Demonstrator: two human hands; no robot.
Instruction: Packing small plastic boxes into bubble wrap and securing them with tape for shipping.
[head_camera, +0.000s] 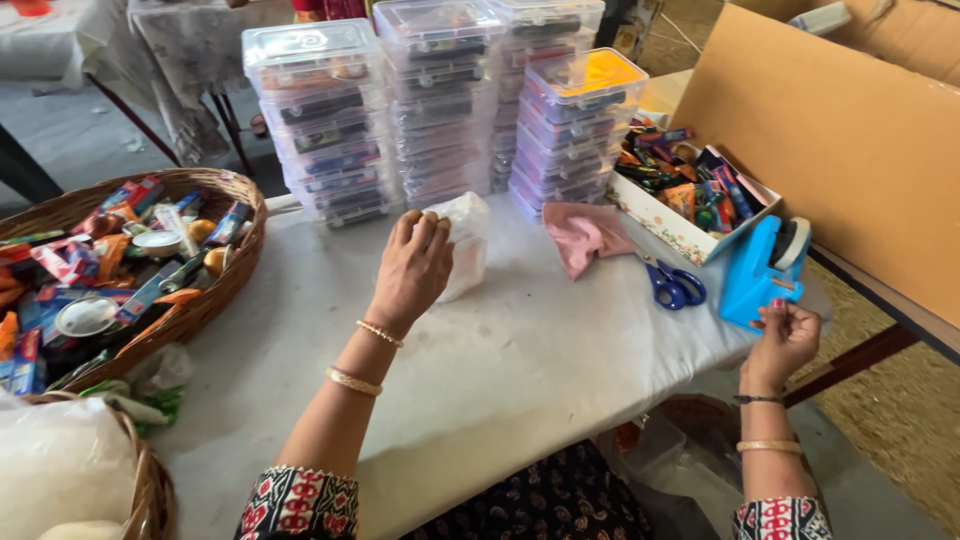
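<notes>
The left hand lies on a white plastic bag in the middle of the surface, its fingers curled over the bag's near edge and gripping it; just beyond the fingertips stand stacks of clear plastic boxes, well filled, the nearest stack almost touching the bag. To the outer side of this hand, well apart, a wicker basket holds small colourful packets and tins.

The right hand hovers at the surface's far right edge, its fingers pinched together on something too small to make out, just below a blue tape dispenser; whether they touch the dispenser cannot be told. Beside that dispenser, toward the left hand, lie blue-handled scissors, and just past them a crumpled pink cloth; beyond the right fingers sits a shallow white tray of mixed packets, against a brown cardboard sheet.
</notes>
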